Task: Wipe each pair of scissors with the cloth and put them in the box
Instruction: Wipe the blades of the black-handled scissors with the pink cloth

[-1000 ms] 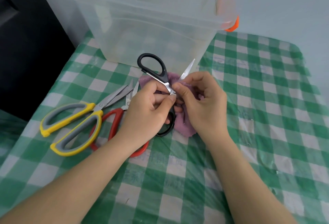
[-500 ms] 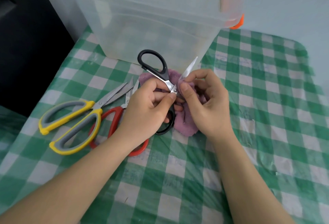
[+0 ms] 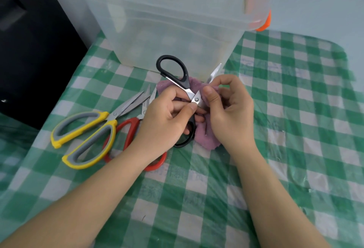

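My left hand (image 3: 167, 117) grips the black-handled scissors (image 3: 182, 79) near the pivot, their blades spread apart. My right hand (image 3: 230, 110) pinches the purple cloth (image 3: 206, 137) around one blade, whose tip pokes out above my fingers. The cloth bunches under both hands on the table. Yellow-and-grey scissors (image 3: 84, 135) and red-handled scissors (image 3: 128, 129) lie on the table to the left, the red pair partly hidden under my left wrist. The clear plastic box (image 3: 167, 21) stands just behind my hands.
The table carries a green-and-white checked cover (image 3: 285, 129) under plastic film. An orange latch (image 3: 265, 22) sticks out at the box's right corner. A dark cabinet (image 3: 29, 51) stands beyond the table's left edge. A pale wall rises behind on the right.
My right hand's fingers have shifted slightly along the blade with the cloth. The black scissors stay held in the same spot; the view has dipped a little.
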